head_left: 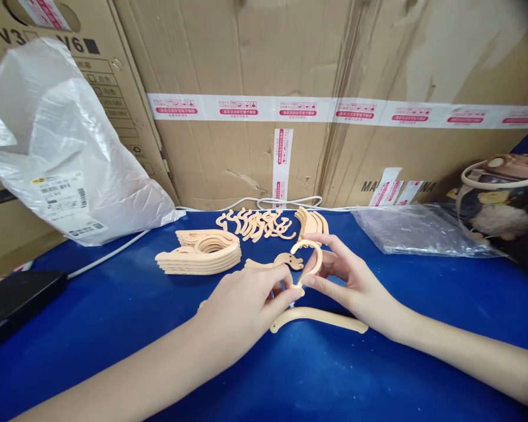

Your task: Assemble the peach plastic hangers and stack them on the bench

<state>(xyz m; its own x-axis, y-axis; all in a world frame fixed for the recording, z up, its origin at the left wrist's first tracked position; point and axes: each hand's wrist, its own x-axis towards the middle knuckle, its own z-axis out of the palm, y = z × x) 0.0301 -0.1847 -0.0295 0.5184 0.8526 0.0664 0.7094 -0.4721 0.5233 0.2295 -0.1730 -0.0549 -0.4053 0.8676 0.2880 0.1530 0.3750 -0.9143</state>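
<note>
A beige plastic hanger hook [319,259] is held up between my two hands, its curve toward the right. My left hand [246,302] pinches its lower end between thumb and fingers. Around the curved part, the thumb and fingers of my right hand [356,284] are closed. On the table just below the hands lies a slightly bent beige hanger arm [325,316] with a small hole at its left end. Behind my left hand rests another beige hanger piece [288,259], partly covered by the fingers.
Folded beige hangers [202,258] are stacked at left on the blue table [334,375]. Loose hooks [257,224] and stacked arms [310,223] lie behind. Around them are a white bag [65,146], black device [21,308], clear plastic bag [422,231], cable [109,255] and cardboard boxes [228,53].
</note>
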